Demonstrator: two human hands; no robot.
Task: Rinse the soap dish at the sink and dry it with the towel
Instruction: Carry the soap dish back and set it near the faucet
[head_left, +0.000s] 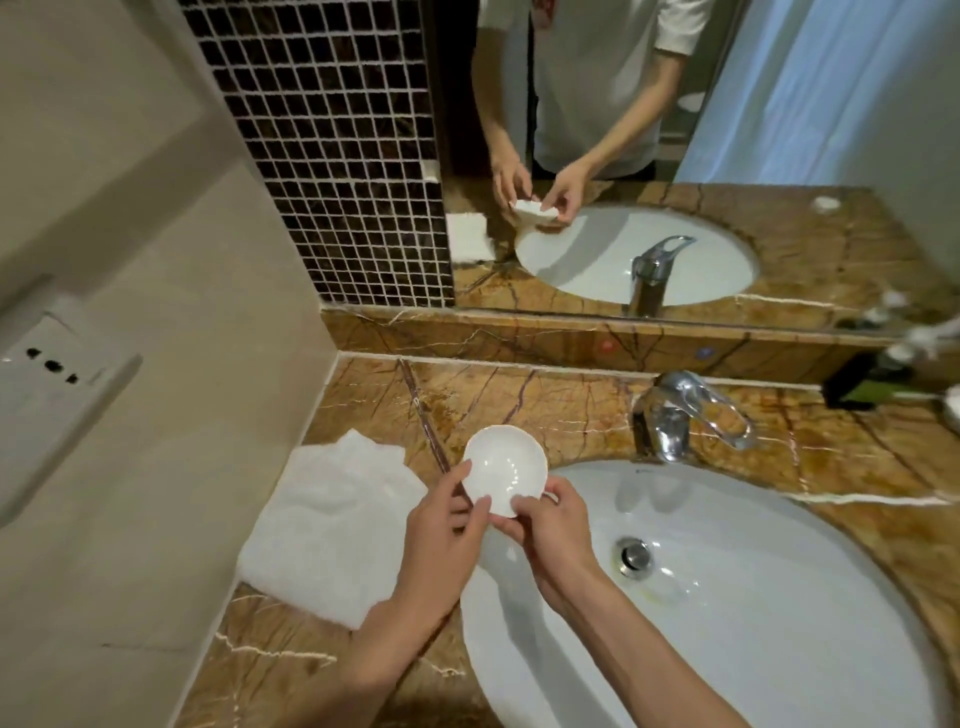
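Note:
A small round white soap dish (504, 467) with a scalloped rim is held above the left rim of the white sink (727, 597). My left hand (447, 540) grips its near left edge, thumb on the rim. My right hand (550, 530) holds its near right edge from below and the side. The dish tilts its hollow toward me. A crumpled white towel (327, 530) lies on the marble counter, just left of my hands. No water runs from the chrome tap (670, 415).
The brown marble counter (519, 395) surrounds the sink, with a wall on the left and a mirror behind. A dark green bottle (872, 379) stands at the far right. A wall socket plate (47, 374) is on the left wall. The drain plug (635, 556) sits in the basin.

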